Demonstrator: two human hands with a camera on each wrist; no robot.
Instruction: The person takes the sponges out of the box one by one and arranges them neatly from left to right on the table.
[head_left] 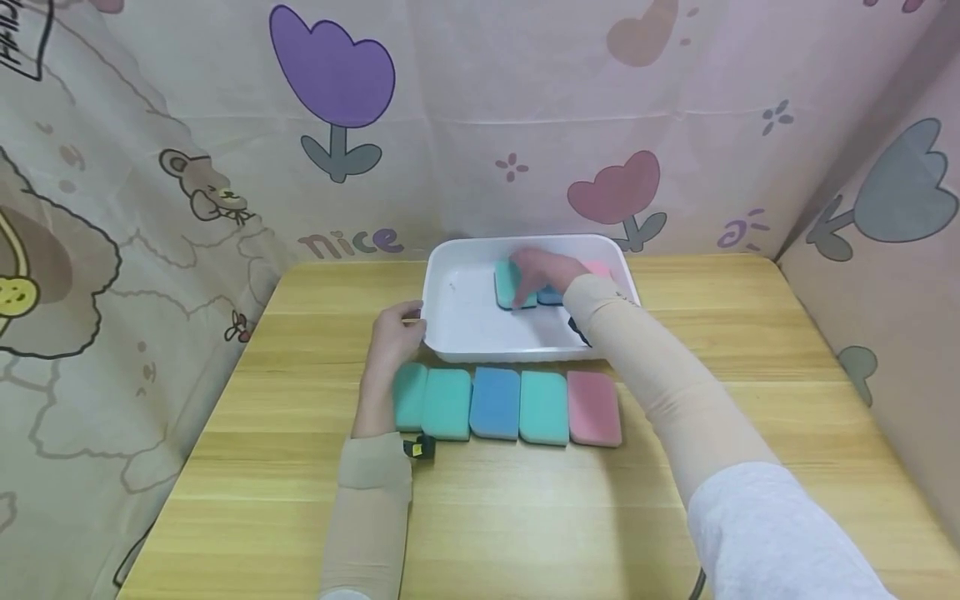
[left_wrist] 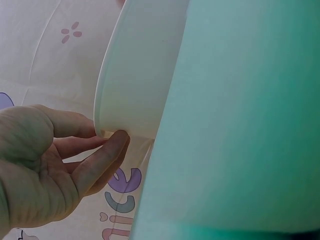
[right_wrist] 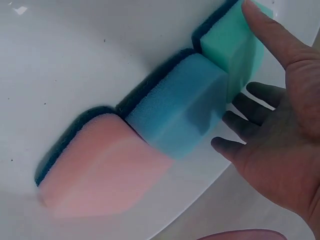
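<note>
My left hand [head_left: 396,337] pinches the left rim of a white tray [head_left: 457,333]; the left wrist view shows thumb and fingers at its edge. Inside the tray lie a green sponge [right_wrist: 240,50], a blue sponge [right_wrist: 185,100] and a pink sponge [right_wrist: 105,165] side by side, dark scouring layers down. Over the green one is my right hand [head_left: 547,271], thumb at one end and fingertips near the other. Its fingers are spread and fairly straight in the right wrist view; how firmly they touch cannot be told.
In front of the tray a row of sponges lies on the wooden table [head_left: 510,525]: overlapping green ones at left, then a blue sponge [head_left: 496,403], a green sponge [head_left: 544,407] and a pink sponge [head_left: 594,408]. A patterned curtain [head_left: 465,100] hangs behind the tray.
</note>
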